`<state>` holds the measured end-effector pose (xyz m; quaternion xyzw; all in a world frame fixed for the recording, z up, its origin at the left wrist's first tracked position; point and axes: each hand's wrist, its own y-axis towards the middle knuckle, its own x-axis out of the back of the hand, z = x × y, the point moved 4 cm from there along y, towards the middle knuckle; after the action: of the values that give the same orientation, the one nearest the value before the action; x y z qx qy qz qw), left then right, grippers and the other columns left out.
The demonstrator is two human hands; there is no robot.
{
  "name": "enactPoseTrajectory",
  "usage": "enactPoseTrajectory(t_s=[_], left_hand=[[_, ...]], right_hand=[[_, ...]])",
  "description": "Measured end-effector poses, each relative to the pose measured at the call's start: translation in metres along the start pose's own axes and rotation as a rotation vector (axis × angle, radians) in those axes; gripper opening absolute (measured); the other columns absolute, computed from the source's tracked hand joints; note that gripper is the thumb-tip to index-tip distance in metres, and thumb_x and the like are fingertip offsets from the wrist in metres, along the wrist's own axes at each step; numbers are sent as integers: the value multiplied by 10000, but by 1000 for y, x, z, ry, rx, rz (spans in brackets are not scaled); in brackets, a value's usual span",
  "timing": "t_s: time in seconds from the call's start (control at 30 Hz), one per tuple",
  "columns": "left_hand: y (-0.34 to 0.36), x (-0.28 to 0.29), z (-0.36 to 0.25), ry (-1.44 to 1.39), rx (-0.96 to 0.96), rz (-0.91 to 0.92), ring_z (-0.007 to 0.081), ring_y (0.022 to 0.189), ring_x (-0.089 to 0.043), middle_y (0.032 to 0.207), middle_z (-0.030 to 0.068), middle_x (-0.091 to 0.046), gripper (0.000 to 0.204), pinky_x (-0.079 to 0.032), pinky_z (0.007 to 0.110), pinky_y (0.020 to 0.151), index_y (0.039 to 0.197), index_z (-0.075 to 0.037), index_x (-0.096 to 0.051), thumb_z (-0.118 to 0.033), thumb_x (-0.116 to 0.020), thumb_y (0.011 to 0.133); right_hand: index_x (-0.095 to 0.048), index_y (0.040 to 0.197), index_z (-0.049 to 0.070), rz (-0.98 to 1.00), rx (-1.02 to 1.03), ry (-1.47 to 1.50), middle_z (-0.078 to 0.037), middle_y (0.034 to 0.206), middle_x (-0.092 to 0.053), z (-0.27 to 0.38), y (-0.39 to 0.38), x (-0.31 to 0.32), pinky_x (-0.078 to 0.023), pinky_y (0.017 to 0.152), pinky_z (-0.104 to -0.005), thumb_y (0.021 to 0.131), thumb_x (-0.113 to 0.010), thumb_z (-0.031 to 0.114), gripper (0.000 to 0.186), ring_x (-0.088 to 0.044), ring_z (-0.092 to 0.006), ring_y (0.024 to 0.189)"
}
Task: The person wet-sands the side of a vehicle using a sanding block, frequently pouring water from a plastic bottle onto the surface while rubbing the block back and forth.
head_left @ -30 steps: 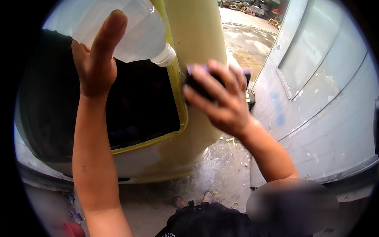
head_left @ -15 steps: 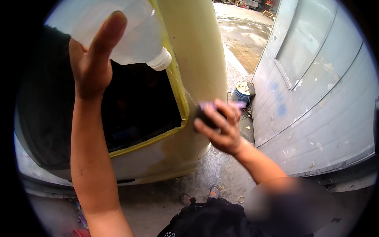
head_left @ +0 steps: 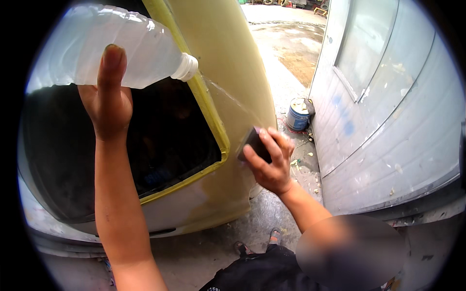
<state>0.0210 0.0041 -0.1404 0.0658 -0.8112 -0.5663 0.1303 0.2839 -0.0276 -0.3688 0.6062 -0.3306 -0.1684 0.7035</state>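
Observation:
My left hand (head_left: 110, 104) is wrapped round a large clear plastic bottle (head_left: 141, 46), thumb across its near side. The bottle lies nearly level, tipped a little toward its white cap (head_left: 186, 67). A thin jet of water (head_left: 228, 93) runs from the cap down to the right. My right hand (head_left: 274, 165) grips a dark sanding block (head_left: 257, 145) with a purplish edge. The block is at the yellowish car body panel (head_left: 218, 48), right of the dark rear window (head_left: 170, 121). Yellow masking tape (head_left: 224, 140) borders the glass.
A blue and white paint bucket (head_left: 297, 116) stands on the floor by a grey metal wall (head_left: 383, 106). Small scraps lie beside it. My sandalled feet (head_left: 274, 234) are on the wet concrete (head_left: 262, 213) below the car's corner.
The bottle has turned closer to level, and more of it shows. The water jet now spreads wider and reaches farther right. My right hand still holds the block at the panel, now less blurred.

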Motion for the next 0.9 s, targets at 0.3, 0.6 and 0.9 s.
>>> enactPoseTrajectory(t_s=[0.3,0.6,0.9], left_hand=[[-1,0,0,2,-10,7,238,1245,-567,1324,116,-567,576,-462,396,1084,1414,-24,-461,-365,-622,979],[4,-9,-7,-12,-93,-22,213,1168,-604,1230,100,-621,605,-476,370,1033,1347,-14,-541,-423,-705,932],[0,-3,-2,9,-61,-8,211,1174,-599,1240,102,-617,630,-471,374,1042,1358,-6,-527,-441,-693,934]], right_hand=[[-687,1214,266,-15,46,36,-92,1399,-554,-21,115,-10,-367,971,-491,837,-705,171,389,-504,-324,1239],[-680,1234,244,-94,-13,32,-127,1421,-517,-24,126,-17,-354,953,-465,808,-724,155,437,-499,-345,1215],[-700,1221,231,-55,-113,101,-132,1420,-525,0,25,-6,-353,997,-434,812,-706,117,425,-495,-342,1243]])
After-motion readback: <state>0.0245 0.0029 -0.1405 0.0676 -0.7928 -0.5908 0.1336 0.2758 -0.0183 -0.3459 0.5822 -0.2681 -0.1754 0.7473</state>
